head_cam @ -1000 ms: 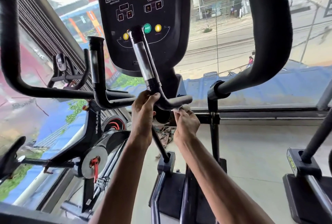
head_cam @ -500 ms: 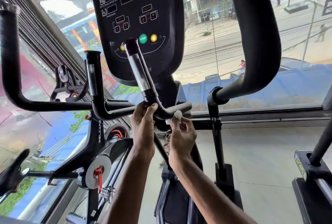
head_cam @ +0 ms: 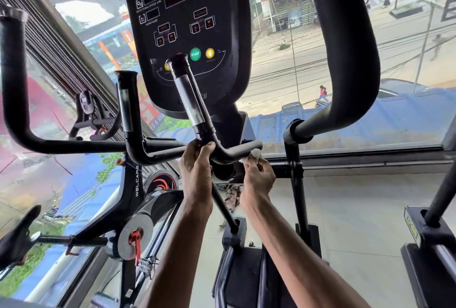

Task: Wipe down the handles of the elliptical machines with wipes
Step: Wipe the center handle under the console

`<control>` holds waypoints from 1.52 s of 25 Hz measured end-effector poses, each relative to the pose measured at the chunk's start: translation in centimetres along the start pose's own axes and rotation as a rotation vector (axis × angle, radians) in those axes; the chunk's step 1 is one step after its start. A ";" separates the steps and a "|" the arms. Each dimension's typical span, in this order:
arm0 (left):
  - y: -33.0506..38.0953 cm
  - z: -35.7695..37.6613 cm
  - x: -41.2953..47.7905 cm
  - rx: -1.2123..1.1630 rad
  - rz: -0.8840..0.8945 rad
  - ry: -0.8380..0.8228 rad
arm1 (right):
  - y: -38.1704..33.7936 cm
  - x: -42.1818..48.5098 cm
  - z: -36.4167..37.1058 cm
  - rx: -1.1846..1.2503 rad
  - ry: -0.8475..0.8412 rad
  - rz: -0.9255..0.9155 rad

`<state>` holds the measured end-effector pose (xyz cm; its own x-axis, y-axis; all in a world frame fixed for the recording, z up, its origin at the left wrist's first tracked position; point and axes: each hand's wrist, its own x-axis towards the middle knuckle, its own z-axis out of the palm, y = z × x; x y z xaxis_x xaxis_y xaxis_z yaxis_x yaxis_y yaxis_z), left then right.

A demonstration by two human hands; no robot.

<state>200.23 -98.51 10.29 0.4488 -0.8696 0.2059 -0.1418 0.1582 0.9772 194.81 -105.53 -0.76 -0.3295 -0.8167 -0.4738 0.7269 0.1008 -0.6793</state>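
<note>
The elliptical's black fixed handle (head_cam: 190,100) with a silver sensor strip rises in front of the console (head_cam: 187,36) and bends into a short horizontal bar (head_cam: 244,148). My left hand (head_cam: 197,172) grips the handle at its bend, fingers curled round the tube. My right hand (head_cam: 257,177) pinches a small white wipe (head_cam: 253,156) and holds it against the underside of the horizontal bar near its end. A second fixed handle (head_cam: 127,107) stands to the left. Thick padded moving handles curve at the left (head_cam: 12,80) and right (head_cam: 345,48).
A black spin bike (head_cam: 133,206) stands at the left by the window. Another machine's pedal and post (head_cam: 429,228) sit at the right edge. A large window (head_cam: 370,122) lies straight ahead, with grey floor (head_cam: 345,209) below it. A crumpled rag (head_cam: 232,195) lies on the floor.
The view has tilted upward and closer, so the console sits lower in frame. My right hand with the wipe has shifted slightly outward along the horizontal bar. The left hand keeps its grip.
</note>
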 end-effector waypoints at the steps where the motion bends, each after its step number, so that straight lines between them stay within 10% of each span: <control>1: 0.0 0.0 0.0 0.001 0.003 0.004 | -0.2 0.8 0.2 -0.002 0.009 0.012; 23: -1.4 2.2 -1.5 0.162 0.029 0.213 | -2.9 8.3 0.0 -0.047 0.066 0.143; 33: -1.4 2.4 -1.4 0.193 0.052 0.211 | 0.8 -4.0 -1.3 -0.051 -0.139 -0.490; 38: -1.2 2.6 -1.6 0.171 0.045 0.234 | 1.3 4.3 -0.2 -0.194 0.015 -0.294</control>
<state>197.38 -98.55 8.63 0.6270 -0.7291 0.2744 -0.3039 0.0954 0.9479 194.20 -108.80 -3.79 -0.5177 -0.8184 -0.2494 0.4721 -0.0301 -0.8811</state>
